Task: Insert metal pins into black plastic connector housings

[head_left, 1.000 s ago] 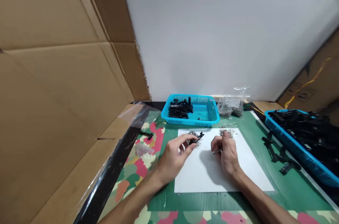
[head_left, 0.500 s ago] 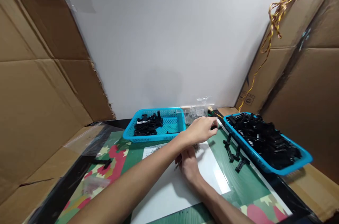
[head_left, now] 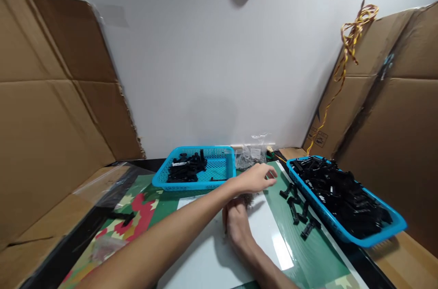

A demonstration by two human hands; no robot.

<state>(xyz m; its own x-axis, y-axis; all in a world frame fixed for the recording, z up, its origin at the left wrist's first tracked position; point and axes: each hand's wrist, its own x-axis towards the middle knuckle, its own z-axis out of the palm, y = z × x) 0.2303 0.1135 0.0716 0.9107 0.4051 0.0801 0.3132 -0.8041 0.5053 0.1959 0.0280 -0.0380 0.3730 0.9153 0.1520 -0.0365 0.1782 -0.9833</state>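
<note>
My left arm crosses over my right one. My left hand (head_left: 259,178) is above the green mat (head_left: 284,207), its fingers curved apart with nothing between them. Several black plastic parts (head_left: 293,210) lie to its right on the mat. Below it, my right hand (head_left: 237,220) rests over the white sheet (head_left: 263,223), fingers curled and partly hidden; what they hold, if anything, I cannot make out. Just beyond them is a small heap of fine brownish pieces (head_left: 247,199), partly covered by the left wrist.
A blue basket (head_left: 159,179) with some black parts stands at the back; a fuller blue basket (head_left: 367,239) is at the right. Clear plastic bags (head_left: 244,160) lie by the wall. One black part (head_left: 128,219) lies at left. Cardboard (head_left: 51,120) flanks both sides.
My left hand has let go of a black part, which now lies on the mat with the others, and has drawn back from it. The camera view has tilted up slightly.
</note>
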